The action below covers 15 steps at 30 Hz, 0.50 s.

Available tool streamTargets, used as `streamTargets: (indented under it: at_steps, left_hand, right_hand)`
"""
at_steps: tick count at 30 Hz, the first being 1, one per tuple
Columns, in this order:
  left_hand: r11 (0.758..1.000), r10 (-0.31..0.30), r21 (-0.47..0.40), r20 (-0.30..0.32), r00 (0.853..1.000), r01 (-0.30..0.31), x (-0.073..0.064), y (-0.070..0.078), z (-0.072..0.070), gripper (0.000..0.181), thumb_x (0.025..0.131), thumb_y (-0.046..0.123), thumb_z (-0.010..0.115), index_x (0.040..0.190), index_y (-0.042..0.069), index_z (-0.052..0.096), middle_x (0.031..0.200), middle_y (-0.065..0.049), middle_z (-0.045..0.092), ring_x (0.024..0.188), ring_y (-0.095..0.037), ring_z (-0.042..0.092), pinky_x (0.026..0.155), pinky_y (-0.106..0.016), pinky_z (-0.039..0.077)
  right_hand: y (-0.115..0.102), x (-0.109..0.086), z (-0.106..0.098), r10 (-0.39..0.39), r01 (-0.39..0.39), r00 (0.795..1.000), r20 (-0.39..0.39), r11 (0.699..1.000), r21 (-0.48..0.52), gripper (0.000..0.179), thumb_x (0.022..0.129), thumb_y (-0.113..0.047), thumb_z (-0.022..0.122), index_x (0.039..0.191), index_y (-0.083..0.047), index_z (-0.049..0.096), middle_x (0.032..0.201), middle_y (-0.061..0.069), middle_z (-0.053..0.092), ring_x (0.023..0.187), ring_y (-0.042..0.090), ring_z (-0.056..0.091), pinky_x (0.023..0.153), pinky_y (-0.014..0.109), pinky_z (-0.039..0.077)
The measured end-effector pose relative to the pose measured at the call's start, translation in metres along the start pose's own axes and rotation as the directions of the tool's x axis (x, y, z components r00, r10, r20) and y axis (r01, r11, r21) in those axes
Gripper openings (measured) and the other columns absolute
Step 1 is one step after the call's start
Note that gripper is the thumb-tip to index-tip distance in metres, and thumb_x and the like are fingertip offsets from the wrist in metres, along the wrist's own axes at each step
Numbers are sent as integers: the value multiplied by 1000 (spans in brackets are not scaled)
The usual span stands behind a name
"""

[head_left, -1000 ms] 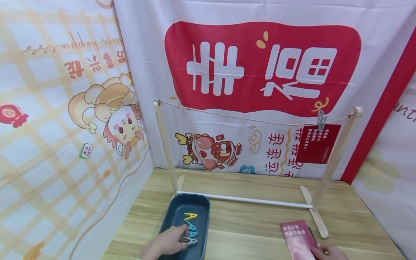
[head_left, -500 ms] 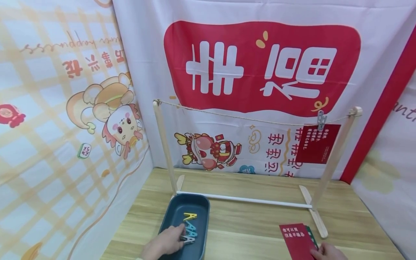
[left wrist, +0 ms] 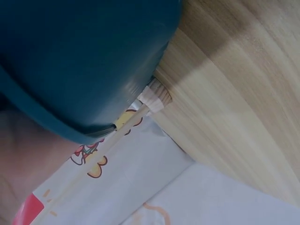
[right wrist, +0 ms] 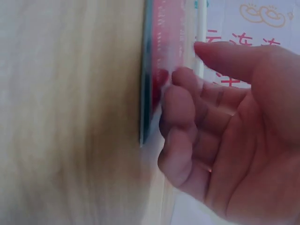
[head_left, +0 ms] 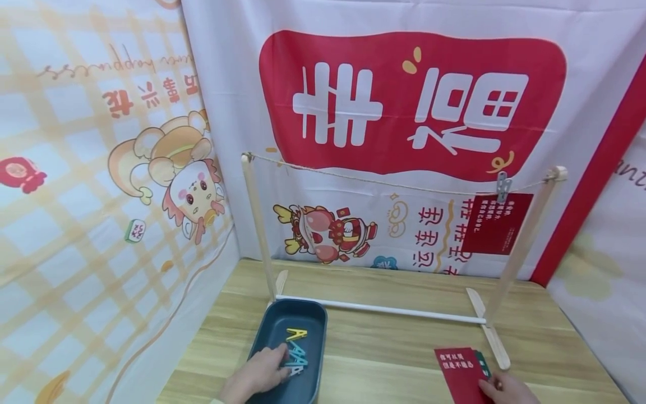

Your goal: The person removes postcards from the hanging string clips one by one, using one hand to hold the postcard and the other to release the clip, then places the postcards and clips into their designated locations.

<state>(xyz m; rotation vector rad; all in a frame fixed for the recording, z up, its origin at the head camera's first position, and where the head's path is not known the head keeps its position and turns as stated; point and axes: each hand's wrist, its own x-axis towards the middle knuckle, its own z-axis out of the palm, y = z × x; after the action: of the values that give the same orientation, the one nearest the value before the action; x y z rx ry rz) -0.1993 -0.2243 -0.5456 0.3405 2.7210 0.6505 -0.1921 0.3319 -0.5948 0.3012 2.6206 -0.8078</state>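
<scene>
In the head view my left hand point(head_left: 262, 370) reaches into a dark blue tray point(head_left: 322, 359). Its thumb and index finger appear to pinch a grey clothespin point(head_left: 296, 370), part of which they hide. Beside it lie blue clothespins point(head_left: 299, 357) and a yellow clothespin point(head_left: 296, 334). My right hand point(head_left: 507, 390) holds a red card point(head_left: 460, 370) with white writing by its right edge. A green card point(head_left: 482, 363) peeks out from under the red one. In the right wrist view that hand's fingers point(right wrist: 178, 108) curl beside the cards' edge. The left wrist view shows mainly the tray's outside.
A wooden frame point(head_left: 520, 241) stands behind, with a string point(head_left: 373, 180) across its top and a white rod point(head_left: 393, 311) low down. On the string a grey clothespin point(head_left: 502, 188) holds another red card point(head_left: 494, 227). Printed cloth point(head_left: 217, 67) hangs around the wooden table point(head_left: 373, 359).
The red card has lost its pinkish glare, and the green card's edge has come into sight under it. My left fingers have shifted slightly at the grey clothespin, which is now more covered.
</scene>
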Motion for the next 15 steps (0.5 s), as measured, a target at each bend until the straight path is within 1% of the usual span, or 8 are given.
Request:
streamTargets:
  at_steps: [3, 5, 7, 10, 12, 15]
  left_hand:
    - [999, 48, -12, -39, 998, -48, 0, 1, 0, 15, 94, 29, 62, 98, 15, 62, 70, 8, 56, 57, -7, 50, 50, -25, 42]
    - [996, 83, -25, -70, 994, -85, 0, 2, 0, 12, 95, 29, 61, 95, 16, 62, 65, 10, 55, 53, -5, 49, 48, -23, 40]
    - [993, 116, -25, -101, 988, -119, 1, 4, -1, 11, 96, 28, 60, 93, 17, 62, 62, 12, 53, 50, -3, 48, 46, -21, 39]
    - [988, 148, -15, -132, 980, -151, 2, 8, -3, 10, 96, 28, 59, 92, 19, 62, 61, 14, 52, 49, -1, 46, 46, -20, 38]
    - [986, 162, -6, -147, 976, -165, 2, 11, -4, 11, 97, 27, 59, 92, 18, 63, 62, 15, 51, 50, -1, 45, 47, -20, 38]
    - [982, 183, -18, -157, 971, -188, 1, 17, -7, 13, 97, 27, 58, 93, 17, 65, 63, 15, 52, 51, 0, 46, 49, -20, 39]
  right_hand:
    - [-6, -4, -2, -28, 28, 1000, -7, 997, 77, 44, 94, -51, 56, 91, -7, 60, 71, 3, 58, 65, 17, 53, 59, 29, 41]
    - [-10, -5, -5, -34, 35, 999, -12, 990, 136, 48, 94, -54, 56, 94, -6, 61, 72, 3, 59, 65, 17, 54, 59, 30, 44]
    - [-15, -7, -8, -52, 56, 998, -26, 981, 187, 45, 97, -50, 54, 97, -5, 61, 73, 4, 60, 65, 18, 55, 59, 31, 45]
    - [-21, -11, -13, -61, 72, 997, -50, 960, 272, 40, 100, -43, 51, 102, -4, 59, 75, 5, 60, 66, 19, 56, 58, 32, 48]
    - [-24, -14, -16, -77, 95, 995, -68, 942, 323, 38, 102, -38, 49, 107, -2, 57, 76, 6, 60, 66, 20, 57, 57, 32, 49]
    - [-30, -18, -23, -67, 100, 993, -97, 916, 389, 38, 103, -36, 47, 117, 0, 51, 79, 7, 61, 67, 20, 58, 56, 31, 50]
